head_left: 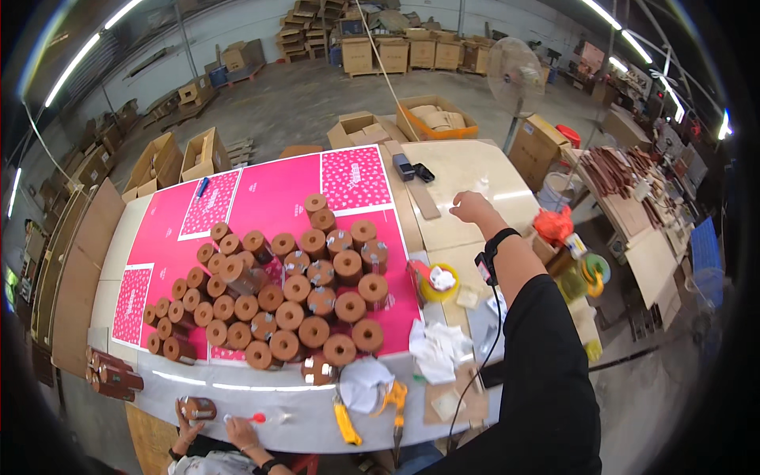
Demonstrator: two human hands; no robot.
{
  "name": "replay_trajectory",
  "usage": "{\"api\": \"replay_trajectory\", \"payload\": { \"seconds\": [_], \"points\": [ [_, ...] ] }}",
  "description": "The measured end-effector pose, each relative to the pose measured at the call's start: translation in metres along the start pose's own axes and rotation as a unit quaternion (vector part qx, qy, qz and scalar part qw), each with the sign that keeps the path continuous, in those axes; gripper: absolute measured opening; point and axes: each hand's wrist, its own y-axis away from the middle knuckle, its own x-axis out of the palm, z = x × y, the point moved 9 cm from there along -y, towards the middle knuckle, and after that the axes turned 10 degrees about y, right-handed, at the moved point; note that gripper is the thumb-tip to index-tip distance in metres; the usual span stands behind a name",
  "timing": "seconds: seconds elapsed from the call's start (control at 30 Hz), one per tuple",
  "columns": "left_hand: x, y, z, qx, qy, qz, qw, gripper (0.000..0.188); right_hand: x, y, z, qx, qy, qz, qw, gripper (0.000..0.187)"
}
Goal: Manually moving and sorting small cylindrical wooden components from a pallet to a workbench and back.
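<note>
My right hand [474, 207] reaches out over the far right of the table, its black-sleeved arm coming up from the lower edge. Its fingers are closed, with a small whitish bit at their tips that I cannot make out. Just beyond it stands a small translucent bottle [482, 184]. To its left, a flat wooden strip [423, 199] lies near a dark box-shaped thing [404, 167] and a small black object [424, 172]. My left hand is out of view. Many brown cylinders with centre holes [314, 332] stand grouped on the pink printed sheets [273, 186].
At lower left a co-worker's hand [187, 432] holds a brown cylinder [198, 408]; the other is beside a red-ended tool [257, 418]. A yellow bowl [440, 290], white cloths [439, 348] and a yellow-handled tool [347, 425] lie nearer. A fan [514, 77] stands beyond the table.
</note>
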Motion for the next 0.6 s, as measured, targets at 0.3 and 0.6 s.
{"api": "replay_trajectory", "payload": {
  "seconds": [0.3,0.6],
  "points": [
    [0.037,-0.096,-0.083,-0.035,-0.048,-0.048,0.997,0.033,0.112,-0.181,-0.014,0.047,-0.076,0.0,0.996,0.064],
    [0.051,-0.13,-0.135,-0.07,-0.103,-0.077,0.989,0.038,0.167,-0.242,0.016,0.029,-0.068,-0.028,0.997,0.07]
  ]
}}
